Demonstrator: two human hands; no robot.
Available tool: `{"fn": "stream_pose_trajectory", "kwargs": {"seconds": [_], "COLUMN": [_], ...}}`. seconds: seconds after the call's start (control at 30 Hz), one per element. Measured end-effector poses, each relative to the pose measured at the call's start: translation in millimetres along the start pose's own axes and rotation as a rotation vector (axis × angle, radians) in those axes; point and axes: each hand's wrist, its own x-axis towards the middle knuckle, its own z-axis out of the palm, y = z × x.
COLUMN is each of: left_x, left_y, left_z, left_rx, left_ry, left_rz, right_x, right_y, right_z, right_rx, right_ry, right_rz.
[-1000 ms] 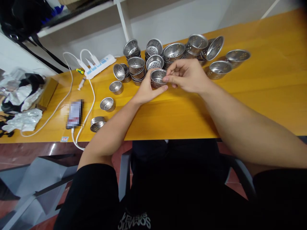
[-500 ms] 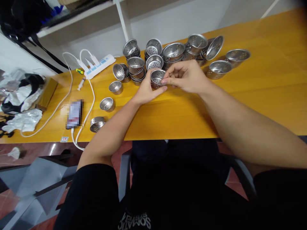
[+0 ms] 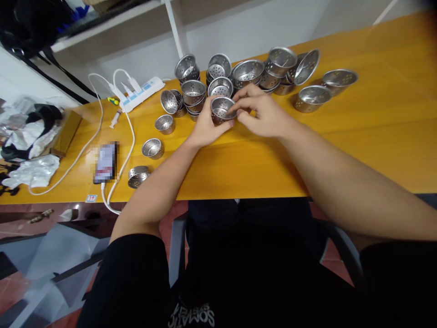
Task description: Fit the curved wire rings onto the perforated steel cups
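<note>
My left hand (image 3: 204,130) cups a small perforated steel strainer cup (image 3: 220,108) from below and the left, just above the yellow table (image 3: 375,127). My right hand (image 3: 262,114) is at the cup's right rim, fingertips reaching into its mouth. Behind the cup lie several more steel strainer cups (image 3: 247,73), some stacked, some tipped on their sides.
Three single cups (image 3: 152,148) sit in a line to the left. A phone (image 3: 105,162) on a white cable, a white power strip (image 3: 141,91), a syringe-like tube (image 3: 115,119) and crumpled wrapping (image 3: 32,171) lie at the left. White shelving stands behind the table.
Both hands have carried the cup slightly back toward the pile. My right fingers have shifted from the rim's outside to reaching into the cup.
</note>
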Motion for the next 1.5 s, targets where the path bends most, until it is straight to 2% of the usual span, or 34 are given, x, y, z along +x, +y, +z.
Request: {"fn": "stream_pose_trajectory", "kwargs": {"seconds": [0.23, 0.43, 0.5, 0.6, 0.77, 0.9, 1.1, 1.3, 1.5], "left_x": [3.6, 3.8, 1.9, -2.2, -6.4, -5.2, -3.6, -3.3, -3.5], "left_y": [-18.2, -25.0, -19.8, -1.1, 34.1, 40.8, 45.7, 54.6, 55.0], "left_z": [5.8, 7.7, 4.0, -3.8, -12.7, -16.0, -18.8, -25.0, -28.0], "left_rx": [-0.111, -0.186, -0.135, -0.051, -0.093, -0.066, -0.015, 0.117, 0.170], "left_ry": [-0.012, -0.057, -0.070, -0.100, -0.223, -0.309, -0.318, -0.207, -0.156], "left_rz": [0.077, 0.106, 0.073, -0.022, -0.141, -0.171, -0.135, -0.145, -0.208], "right_x": [1.5, -4.2, -4.5, -4.0, -4.6, -3.7, -1.5, -3.6, -3.2], "right_y": [16.3, 10.1, 9.1, 10.0, 17.9, 31.2, 42.7, 39.6, 29.8], "right_z": [13.6, 8.2, 2.9, -7.7, -33.0, -46.1, -36.7, -20.9, -18.2], "right_rx": [0.013, -0.053, -0.068, -0.081, -0.151, -0.218, -0.217, -0.056, 0.025], "right_ry": [-0.009, 0.029, 0.003, -0.076, -0.219, -0.226, -0.252, -0.241, -0.236], "right_rz": [-0.155, -0.114, -0.117, -0.131, -0.029, 0.015, 0.072, 0.081, 0.081]}}
